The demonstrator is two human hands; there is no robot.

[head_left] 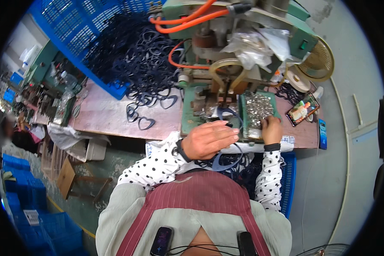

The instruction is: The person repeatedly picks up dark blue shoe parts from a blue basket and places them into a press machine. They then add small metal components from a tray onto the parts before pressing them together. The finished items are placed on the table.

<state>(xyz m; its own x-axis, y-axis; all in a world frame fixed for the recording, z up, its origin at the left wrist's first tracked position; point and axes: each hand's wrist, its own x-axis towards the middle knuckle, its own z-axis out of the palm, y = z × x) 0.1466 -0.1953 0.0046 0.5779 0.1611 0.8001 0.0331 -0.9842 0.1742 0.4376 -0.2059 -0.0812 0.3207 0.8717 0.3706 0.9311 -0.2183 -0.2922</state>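
Dark blue looped piece (pixel 219 164) at the machine's (pixel 207 52) front, passing under the left hand (pixel 211 140), fingers outstretched, grip hidden from me, right hand (pixel 271 129) fingertips bent into a green tray (pixel 244 112) of metal bits (pixel 259 106), hold unclear, blue basket (pixel 96 81) of dark loops (pixel 134 47) on the bench (pixel 106 113)

No lettering or numbers can be read.

The left hand (pixel 211 139) extends its fingers rightward while the right hand (pixel 272 130) curls its fingers
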